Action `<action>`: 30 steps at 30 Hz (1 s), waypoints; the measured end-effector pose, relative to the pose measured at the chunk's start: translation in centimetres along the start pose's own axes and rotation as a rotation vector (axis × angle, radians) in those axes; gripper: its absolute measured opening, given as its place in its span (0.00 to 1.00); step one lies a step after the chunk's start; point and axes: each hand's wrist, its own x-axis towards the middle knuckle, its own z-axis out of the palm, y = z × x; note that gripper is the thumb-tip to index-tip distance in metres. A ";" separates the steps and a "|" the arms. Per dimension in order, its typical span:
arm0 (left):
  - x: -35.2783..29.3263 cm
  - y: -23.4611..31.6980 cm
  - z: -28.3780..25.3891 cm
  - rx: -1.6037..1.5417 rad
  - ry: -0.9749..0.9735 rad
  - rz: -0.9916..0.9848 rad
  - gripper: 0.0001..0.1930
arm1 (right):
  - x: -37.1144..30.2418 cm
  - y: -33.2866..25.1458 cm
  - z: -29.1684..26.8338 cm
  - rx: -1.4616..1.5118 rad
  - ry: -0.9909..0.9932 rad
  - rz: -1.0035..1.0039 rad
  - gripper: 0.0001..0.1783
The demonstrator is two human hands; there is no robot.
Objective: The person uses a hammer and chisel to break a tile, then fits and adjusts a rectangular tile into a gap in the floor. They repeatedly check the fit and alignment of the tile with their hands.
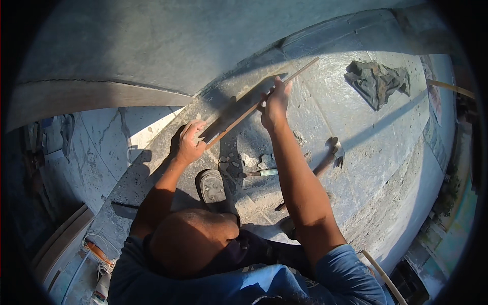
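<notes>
A thin wooden strip [239, 121] slants up and to the right across the dusty grey floor. My right hand [276, 104] is closed around its upper part, with the far end sticking out past the fingers. At the strip's near end, my left hand [191, 145] has its fingers apart, and its thumb seems to touch the wood. A dark shadow lies along the strip. Below it are broken mortar lumps [248, 160] and a narrow tool [268, 172] with a pale middle, partly behind my right forearm. A claw hammer [334, 147] lies right of that forearm, which hides part of its handle.
A crumpled dark cloth or bag [377, 84] lies at the upper right. A smooth grey wall or slab [137, 46] rises at the far side, with a ledge [101, 96] at the left. My shoe [212, 186] stands near the rubble. A wire and tools [97, 251] are at the lower left.
</notes>
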 end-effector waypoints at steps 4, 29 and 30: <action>-1.4 -3.1 -1.6 -0.141 -0.060 -0.180 0.29 | 3.2 3.1 4.5 -0.106 -0.040 -0.159 0.42; 0.7 -5.9 0.5 0.336 0.318 -0.154 0.11 | 3.6 1.8 8.3 -0.544 0.086 -0.095 0.38; 0.7 -6.1 0.7 0.322 0.341 -0.165 0.11 | 3.8 1.9 8.4 -0.541 0.099 -0.086 0.38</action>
